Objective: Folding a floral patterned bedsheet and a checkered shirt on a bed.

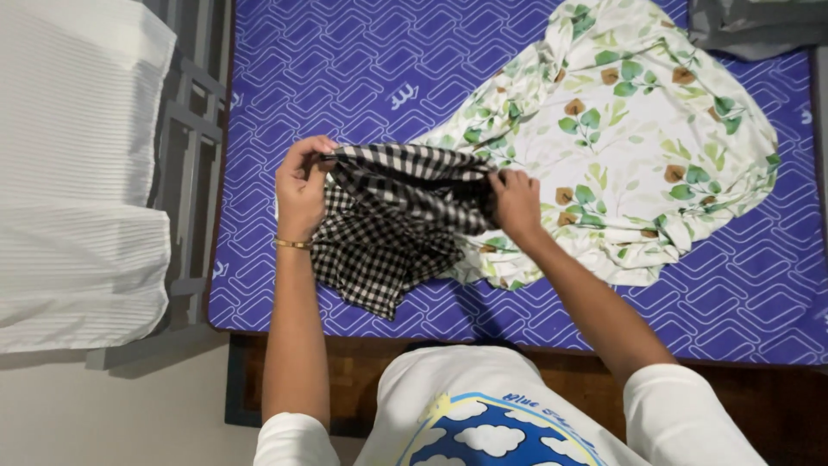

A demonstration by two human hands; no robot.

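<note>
Nearest the camera: my white T-shirt with a blue cloud print [492, 431], both forearms reaching out over the dark wooden bed edge [742, 397].

Left hand [300, 185], gold bangle [292, 244] on the wrist, fingers closed on the upper left edge of a black-and-white checked cloth [388, 224]. Right hand [517, 205] pinched shut on the same edge at its right end. Cloth is stretched between the two grips, top edge lifted and bunched, rest sagging onto the blue patterned mattress [345, 60] near its front edge.

Step, as I read it: spreading or straightening the checked cloth, mid-way, still rumpled. Next move would call for even tension on both corners and keeping the hanging part from catching on the sheet behind.

Just behind, touching or slightly overlapped by the checked cloth: a white leaf-print sheet [638, 147], loosely heaped, running to the far right. Grey fabric [750, 26] at the far right corner. Left of the bed: grey frame [194, 129], white ribbed cover [78, 173].

Count: two hands, one checked cloth, one leaf-print sheet, one mattress, one bangle.
</note>
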